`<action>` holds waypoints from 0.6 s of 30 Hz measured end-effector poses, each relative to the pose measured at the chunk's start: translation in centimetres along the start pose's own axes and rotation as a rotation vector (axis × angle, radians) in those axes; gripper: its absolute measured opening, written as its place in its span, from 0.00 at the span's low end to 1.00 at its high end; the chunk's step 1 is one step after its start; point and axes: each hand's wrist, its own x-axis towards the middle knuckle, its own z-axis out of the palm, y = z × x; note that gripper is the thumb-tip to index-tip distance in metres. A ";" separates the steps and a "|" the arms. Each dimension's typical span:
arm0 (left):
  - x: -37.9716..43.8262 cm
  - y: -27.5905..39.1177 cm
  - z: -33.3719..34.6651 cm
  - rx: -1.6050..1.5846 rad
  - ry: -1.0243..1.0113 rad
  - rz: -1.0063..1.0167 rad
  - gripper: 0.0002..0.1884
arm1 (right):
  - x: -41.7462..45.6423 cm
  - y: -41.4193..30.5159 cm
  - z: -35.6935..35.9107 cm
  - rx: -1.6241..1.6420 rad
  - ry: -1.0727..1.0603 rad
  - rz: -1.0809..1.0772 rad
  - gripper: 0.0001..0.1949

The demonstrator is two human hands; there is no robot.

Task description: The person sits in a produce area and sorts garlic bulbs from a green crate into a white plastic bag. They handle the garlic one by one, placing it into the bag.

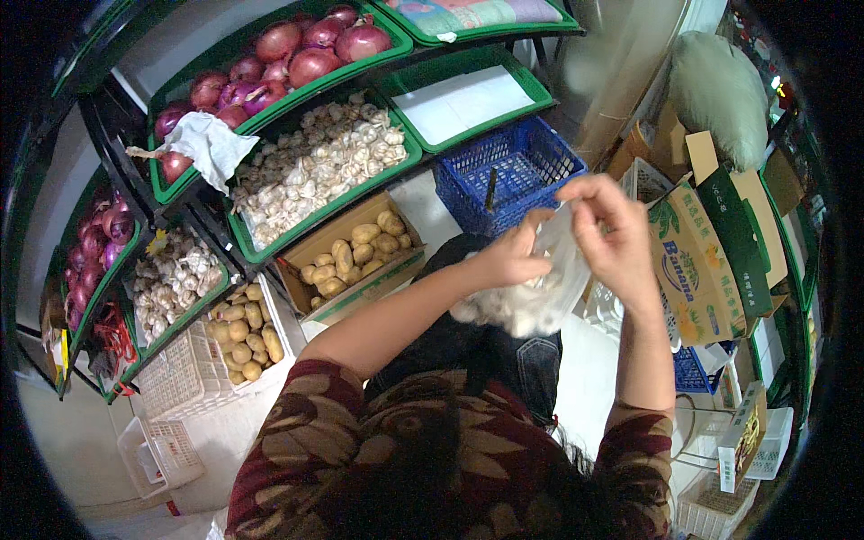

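A thin, see-through plastic bag [523,312] hangs in front of my lap, bulging with whitish pieces that look like garlic, blurred through the film. My left hand [516,255] grips the bag's upper part between thumb and fingers. On the other side, my right hand [614,236] pinches the gathered mouth of the bag, its fingers curled. A blue plastic crate [513,172] with a dark stick-like thing in it stands just beyond my hands.
Ahead on a rack are green trays of red onions [314,64] and garlic bulbs [324,158]. Below sits a cardboard box of potatoes [361,253]. A white crate of potatoes [246,334] stands left. On the right are a banana carton [695,270] and a stuffed pale sack [719,94].
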 end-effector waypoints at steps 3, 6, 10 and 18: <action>-2.6 2.3 0.6 -0.157 -0.258 -0.226 0.38 | -1.8 0.5 1.1 -0.032 -0.105 0.068 0.06; -3.7 2.2 1.1 0.068 -0.115 0.008 0.32 | -2.0 -0.8 3.0 -0.012 -0.144 -0.104 0.06; -2.0 2.8 0.9 0.040 -0.057 -0.189 0.22 | -1.8 0.1 3.4 -0.065 -0.119 -0.108 0.06; -1.6 2.9 1.3 0.107 -0.191 -0.175 0.21 | -2.7 1.8 2.8 0.025 -0.127 -0.094 0.07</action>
